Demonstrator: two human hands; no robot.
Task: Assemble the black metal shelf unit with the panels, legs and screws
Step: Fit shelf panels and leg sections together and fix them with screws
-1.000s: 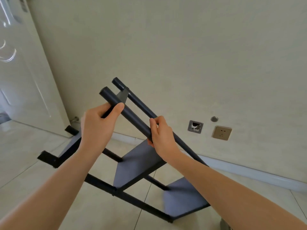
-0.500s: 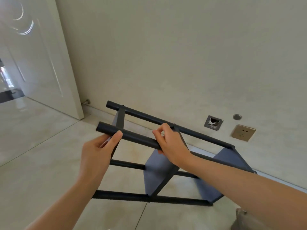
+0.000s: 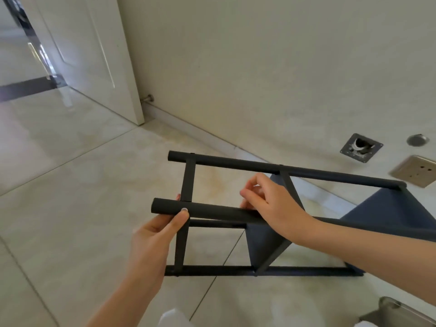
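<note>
Two bare hands hold a black metal shelf unit (image 3: 271,232) that lies on its side, held above a glossy pale tiled floor (image 3: 70,185); its four round tube legs run roughly level from left to right, and flat dark panels stand on edge between them. The left hand (image 3: 151,241) comes up from below and grips the nearest leg (image 3: 207,212) close to its open left end, thumb laid over the front of the matte tube and fingers wrapped behind; the right hand (image 3: 271,206) reaches in from the right, its fingers curled over the same leg further along, forefinger and thumb bent close together above it; whether they pinch something small cannot be told. A flat narrow crossbar (image 3: 188,180) joins the near leg to the far upper leg (image 3: 283,169); a middle panel (image 3: 264,244), smooth and dark grey, slants down to the lowest leg (image 3: 259,270); an end panel (image 3: 389,213) closes the right side. Behind stands a plain cream wall (image 3: 259,67) with a brushed-metal socket plate (image 3: 415,169), an open square wall box (image 3: 361,147) and a small round metal cap (image 3: 417,139); to the left, a glossy white door (image 3: 94,55) stands by a small metal doorstop (image 3: 148,98).
</note>
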